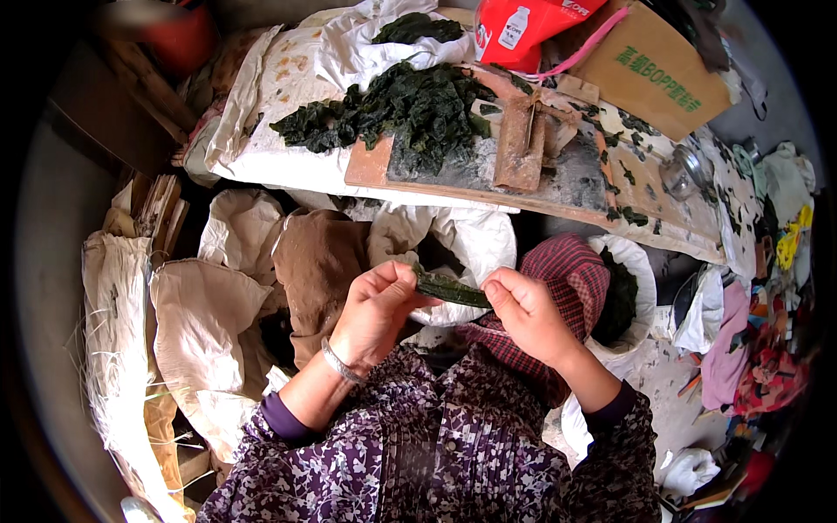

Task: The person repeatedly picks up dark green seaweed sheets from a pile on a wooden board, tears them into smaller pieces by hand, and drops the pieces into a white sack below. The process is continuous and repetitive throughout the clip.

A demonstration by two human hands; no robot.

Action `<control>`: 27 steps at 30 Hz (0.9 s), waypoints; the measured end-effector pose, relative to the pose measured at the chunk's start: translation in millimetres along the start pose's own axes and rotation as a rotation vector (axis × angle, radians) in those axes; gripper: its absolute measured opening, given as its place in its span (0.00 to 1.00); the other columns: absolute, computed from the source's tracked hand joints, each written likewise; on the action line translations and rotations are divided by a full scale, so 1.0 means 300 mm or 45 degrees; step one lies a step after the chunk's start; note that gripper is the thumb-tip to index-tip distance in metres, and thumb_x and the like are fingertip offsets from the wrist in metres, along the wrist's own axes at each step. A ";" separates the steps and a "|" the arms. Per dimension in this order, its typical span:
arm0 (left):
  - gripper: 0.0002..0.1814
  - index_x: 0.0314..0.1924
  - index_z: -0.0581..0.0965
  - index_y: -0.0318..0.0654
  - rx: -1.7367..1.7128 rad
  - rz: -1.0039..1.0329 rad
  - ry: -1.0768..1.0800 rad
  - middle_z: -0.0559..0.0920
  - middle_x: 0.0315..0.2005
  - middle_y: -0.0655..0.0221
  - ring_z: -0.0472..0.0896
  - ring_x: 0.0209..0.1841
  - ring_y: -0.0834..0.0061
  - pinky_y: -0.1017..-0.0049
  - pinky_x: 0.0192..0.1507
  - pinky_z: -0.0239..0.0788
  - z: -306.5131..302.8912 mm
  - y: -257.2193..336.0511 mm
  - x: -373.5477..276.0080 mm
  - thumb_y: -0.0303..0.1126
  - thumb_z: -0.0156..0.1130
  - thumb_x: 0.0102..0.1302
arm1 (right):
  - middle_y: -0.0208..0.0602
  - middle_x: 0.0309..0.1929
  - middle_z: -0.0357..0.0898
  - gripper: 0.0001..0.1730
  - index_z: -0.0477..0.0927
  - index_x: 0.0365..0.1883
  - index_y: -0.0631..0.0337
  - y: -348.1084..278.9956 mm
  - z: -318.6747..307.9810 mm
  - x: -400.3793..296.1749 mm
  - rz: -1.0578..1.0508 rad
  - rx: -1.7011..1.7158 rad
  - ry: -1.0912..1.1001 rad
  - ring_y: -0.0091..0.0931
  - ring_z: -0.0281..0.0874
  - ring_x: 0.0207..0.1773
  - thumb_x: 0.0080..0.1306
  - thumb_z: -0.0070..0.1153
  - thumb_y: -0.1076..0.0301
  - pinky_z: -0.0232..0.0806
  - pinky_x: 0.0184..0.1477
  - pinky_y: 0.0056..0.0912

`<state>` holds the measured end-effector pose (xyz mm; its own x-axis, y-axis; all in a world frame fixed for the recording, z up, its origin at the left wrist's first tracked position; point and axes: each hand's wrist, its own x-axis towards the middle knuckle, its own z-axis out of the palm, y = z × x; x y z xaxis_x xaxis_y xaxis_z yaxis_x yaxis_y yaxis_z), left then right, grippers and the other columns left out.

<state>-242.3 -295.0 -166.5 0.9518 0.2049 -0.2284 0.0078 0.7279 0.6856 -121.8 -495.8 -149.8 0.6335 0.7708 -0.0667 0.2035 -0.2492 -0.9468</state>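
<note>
A flat strip of dark green seaweed [452,289] is stretched between my hands, above an open white sack [487,238]. Its left end is pinched by my left hand [374,306], which has a silver bracelet at the wrist. My right hand [531,315] grips the other end between thumb and fingers. Beyond them, a heap of dark seaweed [418,108] lies partly on a wooden board [451,185] and partly on white sheeting [294,163]. A smaller clump of seaweed [418,28] rests on a crumpled white bag [359,55] behind the heap.
A wooden tool [520,147] lies on the board's grey surface. To its right are a glass jar [683,171] and scattered seaweed scraps. A cardboard piece [660,72] with writing and a red bag [523,33] stand behind. Another white sack [644,301] with dark contents is at my right.
</note>
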 end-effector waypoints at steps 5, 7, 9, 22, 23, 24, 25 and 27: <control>0.47 0.73 0.54 0.30 1.433 0.533 -0.342 0.69 0.65 0.54 0.66 0.70 0.60 0.67 0.74 0.50 0.066 0.110 -0.039 0.18 0.54 0.49 | 0.48 0.24 0.77 0.05 0.73 0.37 0.65 -0.079 0.039 0.018 -0.265 -0.316 -0.115 0.43 0.79 0.27 0.72 0.53 0.72 0.68 0.28 0.39; 0.50 0.75 0.50 0.29 1.268 0.146 -0.453 0.69 0.65 0.53 0.68 0.68 0.60 0.68 0.70 0.59 0.120 0.109 -0.019 0.19 0.57 0.50 | 0.47 0.24 0.78 0.04 0.72 0.37 0.64 -0.083 0.057 0.037 -0.404 -0.426 -0.122 0.43 0.81 0.27 0.71 0.54 0.73 0.69 0.27 0.41; 0.44 0.75 0.53 0.32 1.108 0.095 -0.608 0.78 0.46 0.60 0.79 0.45 0.68 0.73 0.47 0.73 0.076 0.029 0.029 0.19 0.57 0.59 | 0.45 0.24 0.80 0.04 0.72 0.37 0.63 -0.113 0.056 0.051 -0.555 -0.512 -0.096 0.41 0.82 0.26 0.70 0.54 0.74 0.70 0.26 0.41; 0.07 0.48 0.73 0.34 1.272 0.327 -0.312 0.72 0.23 0.75 0.71 0.22 0.78 0.73 0.26 0.65 0.052 -0.030 -0.057 0.25 0.57 0.72 | 0.23 0.23 0.67 0.11 0.76 0.43 0.62 -0.020 0.048 -0.002 0.236 0.450 -0.141 0.14 0.61 0.24 0.79 0.46 0.64 0.59 0.27 0.21; 0.07 0.47 0.73 0.34 1.491 0.453 -0.377 0.73 0.22 0.72 0.73 0.22 0.73 0.71 0.26 0.66 0.047 -0.024 -0.059 0.25 0.58 0.71 | 0.20 0.23 0.64 0.12 0.76 0.43 0.62 -0.022 0.039 -0.008 0.435 0.732 -0.225 0.13 0.58 0.24 0.79 0.45 0.63 0.57 0.27 0.20; 0.07 0.45 0.74 0.34 1.706 0.586 -0.449 0.74 0.22 0.70 0.75 0.22 0.69 0.69 0.26 0.68 0.041 -0.010 -0.059 0.24 0.60 0.69 | 0.14 0.24 0.58 0.17 0.77 0.42 0.63 -0.021 0.028 -0.018 0.551 0.975 -0.300 0.11 0.53 0.24 0.80 0.43 0.59 0.52 0.27 0.17; 0.07 0.43 0.74 0.34 1.919 0.722 -0.521 0.75 0.22 0.68 0.77 0.22 0.64 0.67 0.26 0.69 0.042 0.001 -0.055 0.24 0.61 0.67 | 0.15 0.25 0.60 0.16 0.77 0.42 0.64 -0.005 0.016 -0.027 0.586 1.011 -0.383 0.11 0.53 0.24 0.80 0.44 0.60 0.53 0.27 0.18; 0.09 0.37 0.75 0.35 2.038 0.925 -0.598 0.75 0.20 0.65 0.78 0.21 0.59 0.65 0.23 0.68 0.054 0.026 -0.039 0.27 0.68 0.61 | 0.18 0.25 0.62 0.15 0.76 0.42 0.66 0.034 0.003 -0.044 0.655 1.083 -0.554 0.12 0.55 0.25 0.80 0.45 0.62 0.55 0.28 0.20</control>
<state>-248.4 -302.2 -147.3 0.8955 -0.2274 0.3827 -0.4169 -0.7299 0.5417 -128.9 -508.0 -158.8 0.1420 0.8736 -0.4655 -0.7013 -0.2431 -0.6702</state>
